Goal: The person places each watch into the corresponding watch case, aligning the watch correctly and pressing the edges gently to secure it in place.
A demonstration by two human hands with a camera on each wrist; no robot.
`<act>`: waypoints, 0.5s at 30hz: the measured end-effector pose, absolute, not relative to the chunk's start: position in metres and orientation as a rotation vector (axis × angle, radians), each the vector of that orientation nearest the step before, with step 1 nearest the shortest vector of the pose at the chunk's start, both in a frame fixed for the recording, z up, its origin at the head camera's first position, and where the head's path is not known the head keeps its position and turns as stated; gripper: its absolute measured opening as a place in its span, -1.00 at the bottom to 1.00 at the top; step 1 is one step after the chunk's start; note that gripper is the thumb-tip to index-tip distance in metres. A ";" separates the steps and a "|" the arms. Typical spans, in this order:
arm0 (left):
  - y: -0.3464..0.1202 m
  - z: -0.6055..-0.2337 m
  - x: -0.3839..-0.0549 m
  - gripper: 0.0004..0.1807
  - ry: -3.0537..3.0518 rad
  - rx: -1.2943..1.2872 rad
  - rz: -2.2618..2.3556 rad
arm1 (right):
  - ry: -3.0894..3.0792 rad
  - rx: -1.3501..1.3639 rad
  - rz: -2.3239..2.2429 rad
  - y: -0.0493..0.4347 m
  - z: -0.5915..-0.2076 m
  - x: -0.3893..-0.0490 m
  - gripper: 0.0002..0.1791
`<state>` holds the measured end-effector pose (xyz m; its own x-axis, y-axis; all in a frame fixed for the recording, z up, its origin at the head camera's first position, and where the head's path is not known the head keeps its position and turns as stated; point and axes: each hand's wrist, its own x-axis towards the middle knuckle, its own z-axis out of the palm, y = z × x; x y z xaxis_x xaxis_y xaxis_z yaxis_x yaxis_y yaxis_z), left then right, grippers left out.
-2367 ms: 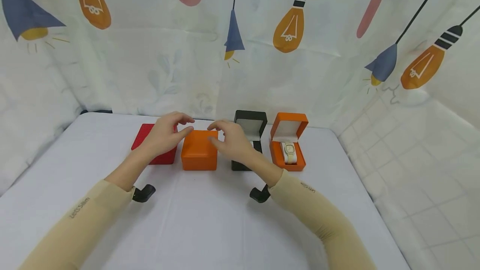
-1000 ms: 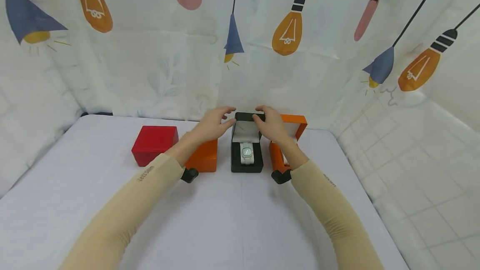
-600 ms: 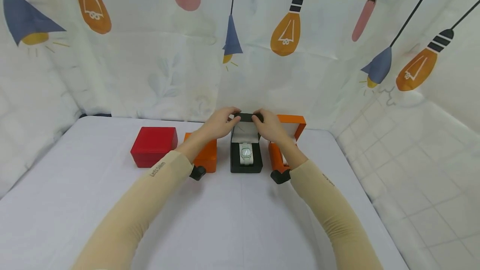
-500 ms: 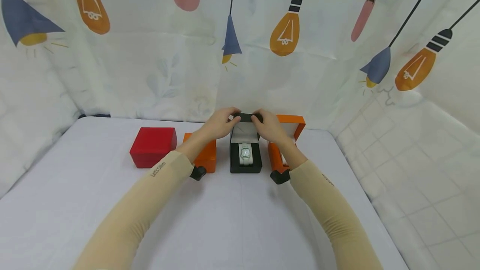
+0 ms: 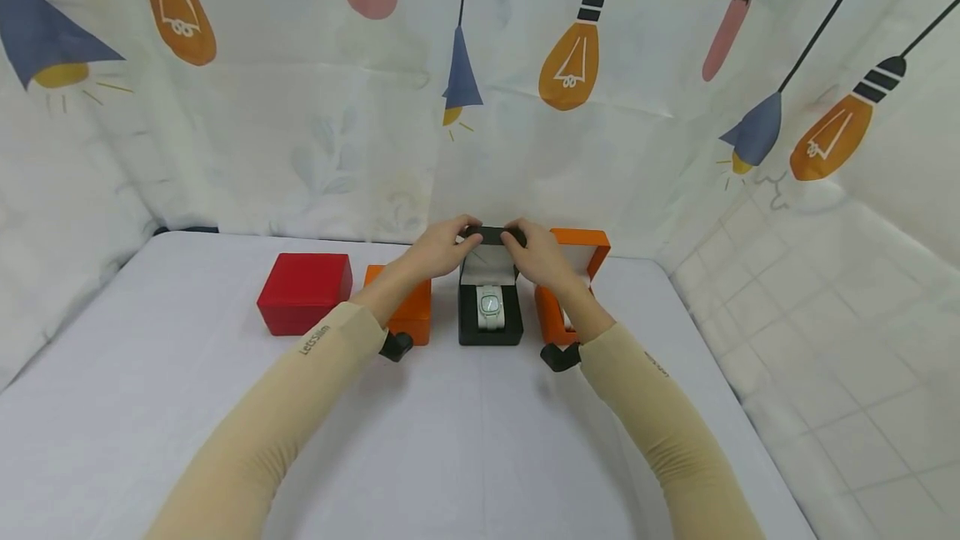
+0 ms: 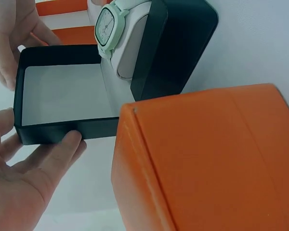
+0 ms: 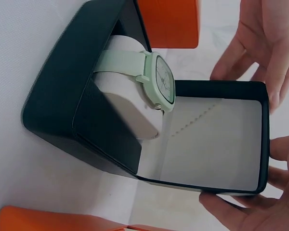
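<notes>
A dark green watch box [image 5: 468, 336] stands with its lid raised, showing a pale grey lining. Inside sits a mint-green wristwatch [image 5: 491, 307] wrapped round a light cushion. My left hand [image 5: 439, 248] grips the left side of the lid [image 6: 62, 91], with thumb and fingertips at its rim. On the lid's other side, my right hand [image 5: 538, 252] holds the corner in the same way. In the right wrist view, the right hand's fingers [image 7: 226, 209] touch the lid's lower edge. Parts of the fingers are hidden behind the lid.
A closed orange box [image 5: 411, 319] stands left of the green one, partly behind the left forearm. Farther left is a closed red box [image 5: 303, 294]. To the right, an opened orange box [image 5: 551, 315] is partly covered by the right arm. A patterned curtain [image 5: 300, 148] hangs behind the table.
Both hands have moved right, from around the closed orange box to the green box's lid, where they have taken hold. Over the last half second, hands and lid look still.
</notes>
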<state>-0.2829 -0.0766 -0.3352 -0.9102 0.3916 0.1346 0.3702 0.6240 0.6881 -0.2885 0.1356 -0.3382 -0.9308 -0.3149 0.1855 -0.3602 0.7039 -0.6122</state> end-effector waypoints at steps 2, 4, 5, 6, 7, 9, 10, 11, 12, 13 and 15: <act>-0.076 -0.336 -0.282 -0.52 2.801 0.661 1.186 | -2.841 0.560 1.031 0.136 -0.339 -0.288 -0.55; -0.076 -0.336 -0.281 -0.53 2.795 0.663 1.196 | -2.846 0.553 1.027 0.136 -0.339 -0.288 -0.55; -0.076 -0.336 -0.281 -0.54 2.790 0.663 1.208 | -2.849 0.550 1.025 0.137 -0.339 -0.287 -0.55; -0.076 -0.336 -0.280 -0.55 2.785 0.660 1.217 | -2.851 0.547 1.024 0.137 -0.339 -0.287 -0.55; -0.076 -0.336 -0.279 -0.56 2.780 0.659 1.226 | -2.854 0.544 1.021 0.137 -0.339 -0.286 -0.55; -0.076 -0.337 -0.278 -0.57 2.774 0.660 1.238 | -2.856 0.538 1.024 0.136 -0.338 -0.284 -0.55; -0.076 -0.337 -0.277 -0.57 2.768 0.661 1.247 | -2.857 0.537 1.022 0.136 -0.338 -0.284 -0.55; -0.076 -0.337 -0.277 -0.57 2.765 0.663 1.251 | -2.857 0.535 1.019 0.136 -0.338 -0.283 -0.55; -0.076 -0.338 -0.276 -0.57 2.762 0.664 1.253 | -2.858 0.533 1.017 0.136 -0.339 -0.282 -0.55; -0.076 -0.338 -0.276 -0.57 2.759 0.662 1.255 | -2.858 0.535 1.014 0.137 -0.339 -0.282 -0.55; -0.075 -0.338 -0.274 -0.57 2.757 0.665 1.257 | -2.858 0.534 1.011 0.137 -0.340 -0.280 -0.55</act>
